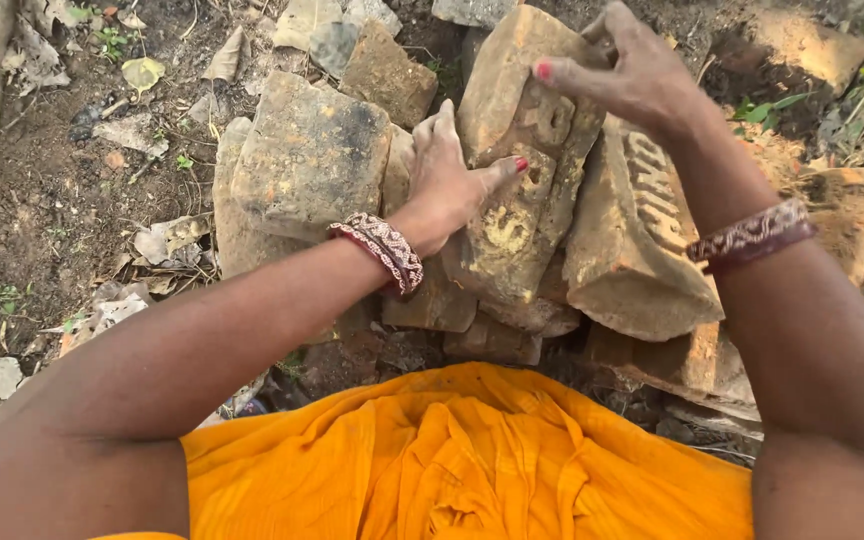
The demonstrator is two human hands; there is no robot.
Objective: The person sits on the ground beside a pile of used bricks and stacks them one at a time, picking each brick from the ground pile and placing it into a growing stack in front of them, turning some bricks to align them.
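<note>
Both our hands were on one long, mud-caked, yellow-brown brick (517, 170) atop the rubble pile (302, 160): left hand (449, 180) pressed flat against its near-left side, right hand (624, 72) clawed over its far end, its long axis running away from us.

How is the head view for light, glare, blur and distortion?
Head view: soft daylight on the mud-caked brown brick under the left hand and right hand; mild bright patch on the orange-brown stone at upper right; no obvious blur; wide-angle stretching of the forearms near the frame edges.
</note>
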